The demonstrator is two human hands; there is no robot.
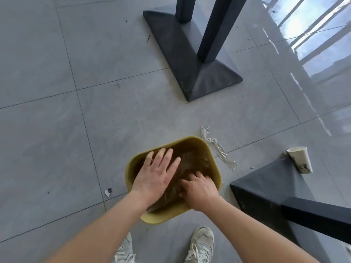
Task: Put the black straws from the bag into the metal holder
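**Both hands down in the yellow bin, on the bag**

The left hand [157, 173] lies flat, fingers straight and spread, over the nearer-left part of a clear, crinkled bag [191, 160]. The right hand [199, 188] sits just beside it to the right, knuckles up and fingers curled down into the film, apparently gripping it. The bag lies inside the yellow bin [133, 164] directly below both hands. Its length seems to run diagonally, from the near-left corner towards the far-right one. The contents look dark through the plastic, but single black straws cannot be made out.

The right hand has the hold, so it looks the likelier one to lift, straight up and clear of the rim. The metal holder is not in view, so where the bag must go cannot be told.

The bin stands on the grey tiled floor [57, 130] just ahead of the person's shoes [201, 243]. A twisted white wrapper [218, 149] and a tipped paper cup [301, 159] lie to the right.
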